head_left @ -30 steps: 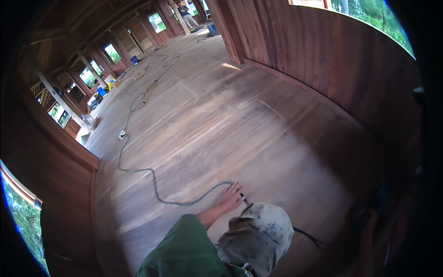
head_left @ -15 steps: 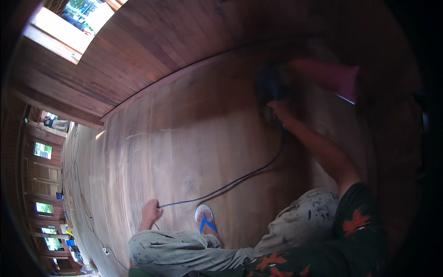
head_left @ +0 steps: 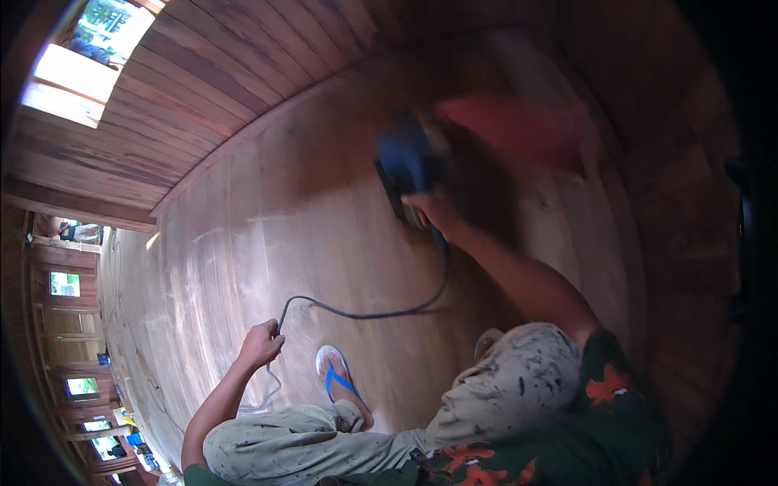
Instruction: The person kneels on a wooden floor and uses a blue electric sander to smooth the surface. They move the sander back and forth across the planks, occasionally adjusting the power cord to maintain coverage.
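My right hand (head_left: 438, 212) is closed round the rear handle of a blue power sander (head_left: 405, 158), which sits on the wooden floor (head_left: 324, 243). A red dust bag (head_left: 519, 130), smeared by motion, sticks out from its right side. From the back of the sander a dark power cord (head_left: 365, 315) curves across the boards to my left hand (head_left: 262, 343). The fingers there are wrapped round the cord, above the floor and left of my foot. Motion blurs the sander's outline, so its underside cannot be made out.
A plank wall (head_left: 219, 73) with a bright opening (head_left: 77, 81) runs along the far side; another dark wall (head_left: 689, 202) stands at the right. My foot in a blue-strapped flip-flop (head_left: 334, 371) rests near the cord. Far left, a person (head_left: 81, 233) and several windows show.
The sander, with my right hand on it, has moved left and slightly nearer. My left hand has risen a little, still on the cord, which now bends more.
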Motion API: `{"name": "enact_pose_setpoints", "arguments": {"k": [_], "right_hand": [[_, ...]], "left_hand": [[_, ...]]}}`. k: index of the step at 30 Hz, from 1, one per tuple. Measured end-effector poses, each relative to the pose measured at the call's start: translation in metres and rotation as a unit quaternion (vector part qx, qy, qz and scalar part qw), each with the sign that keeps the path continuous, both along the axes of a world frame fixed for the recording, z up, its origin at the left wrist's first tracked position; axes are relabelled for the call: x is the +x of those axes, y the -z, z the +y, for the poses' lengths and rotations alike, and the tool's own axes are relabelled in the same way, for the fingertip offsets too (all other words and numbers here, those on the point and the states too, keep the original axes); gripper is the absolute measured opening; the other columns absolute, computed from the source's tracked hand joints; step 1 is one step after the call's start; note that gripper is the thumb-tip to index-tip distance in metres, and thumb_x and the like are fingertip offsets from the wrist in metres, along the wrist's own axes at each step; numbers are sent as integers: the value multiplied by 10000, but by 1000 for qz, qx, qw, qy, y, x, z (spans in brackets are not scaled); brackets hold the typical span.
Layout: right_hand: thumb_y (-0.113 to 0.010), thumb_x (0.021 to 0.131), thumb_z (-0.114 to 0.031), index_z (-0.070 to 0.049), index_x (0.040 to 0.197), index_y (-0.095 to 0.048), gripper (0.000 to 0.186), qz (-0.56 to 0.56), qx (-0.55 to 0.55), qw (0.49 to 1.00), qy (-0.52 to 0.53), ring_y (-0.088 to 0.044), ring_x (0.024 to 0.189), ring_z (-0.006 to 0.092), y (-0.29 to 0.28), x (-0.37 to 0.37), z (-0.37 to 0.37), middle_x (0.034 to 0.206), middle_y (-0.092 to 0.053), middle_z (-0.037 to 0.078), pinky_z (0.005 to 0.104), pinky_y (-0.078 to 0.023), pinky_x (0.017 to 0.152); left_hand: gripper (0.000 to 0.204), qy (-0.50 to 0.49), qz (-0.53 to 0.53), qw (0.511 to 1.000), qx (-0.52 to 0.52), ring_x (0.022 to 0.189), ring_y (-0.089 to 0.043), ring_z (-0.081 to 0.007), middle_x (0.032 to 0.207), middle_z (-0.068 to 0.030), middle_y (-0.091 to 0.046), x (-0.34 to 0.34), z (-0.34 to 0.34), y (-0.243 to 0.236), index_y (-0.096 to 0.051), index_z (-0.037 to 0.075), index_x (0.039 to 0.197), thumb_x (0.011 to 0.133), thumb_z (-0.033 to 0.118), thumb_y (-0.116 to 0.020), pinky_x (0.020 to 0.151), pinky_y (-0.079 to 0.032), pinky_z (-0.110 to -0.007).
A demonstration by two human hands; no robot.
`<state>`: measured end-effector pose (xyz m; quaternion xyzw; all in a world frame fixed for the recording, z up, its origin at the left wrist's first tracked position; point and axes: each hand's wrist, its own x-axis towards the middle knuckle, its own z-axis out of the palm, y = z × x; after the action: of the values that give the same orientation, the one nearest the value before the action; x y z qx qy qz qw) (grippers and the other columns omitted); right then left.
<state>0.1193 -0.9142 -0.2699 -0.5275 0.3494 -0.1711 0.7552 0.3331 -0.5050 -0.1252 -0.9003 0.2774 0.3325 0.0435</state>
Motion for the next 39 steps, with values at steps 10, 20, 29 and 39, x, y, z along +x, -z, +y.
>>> {"name": "enact_pose_setpoints", "arguments": {"k": [10, 20, 29, 39], "right_hand": [[-717, 818, -341, -122, 666, -567, 306, -27, -51, 998, 8, -484, 478, 177, 27, 118, -108, 554, -511, 36, 365, -398, 523], [-718, 834, -282, -105, 779, -575, 234, -24, -22, 999, 35, -487, 498, 153, 20, 81, -111, 604, -506, 12, 340, -422, 493], [-709, 817, -230, -96, 762, -602, 180, 23, 3, 999, 38, -507, 487, 163, 21, 45, -78, 597, -533, 32, 350, -428, 494], [-719, 827, -211, -114, 746, -597, 176, 12, 1, 999, 31, -481, 477, 150, 25, -19, 18, 570, -497, 17, 328, -409, 513]], "left_hand": [[154, -313, 195, 924, -100, 555, -615, -114, 801, -64, -689, -127, 78, -27, -573, 60, 964, 1023, 203, -576, 441, -402, -242], [142, -407, 230, 868, -169, 572, -571, -65, 763, -22, -684, -210, 121, -78, -627, 89, 954, 993, 224, -644, 497, -366, -201], [133, -250, 298, 913, -119, 643, -600, -77, 800, -12, -685, -177, 88, -5, -661, 93, 990, 979, 225, -649, 543, -411, -224], [222, 42, 229, 972, 43, 827, -689, -266, 900, -119, -721, -127, 98, 55, -729, 128, 1057, 926, 268, -617, 740, -535, -407]]}}
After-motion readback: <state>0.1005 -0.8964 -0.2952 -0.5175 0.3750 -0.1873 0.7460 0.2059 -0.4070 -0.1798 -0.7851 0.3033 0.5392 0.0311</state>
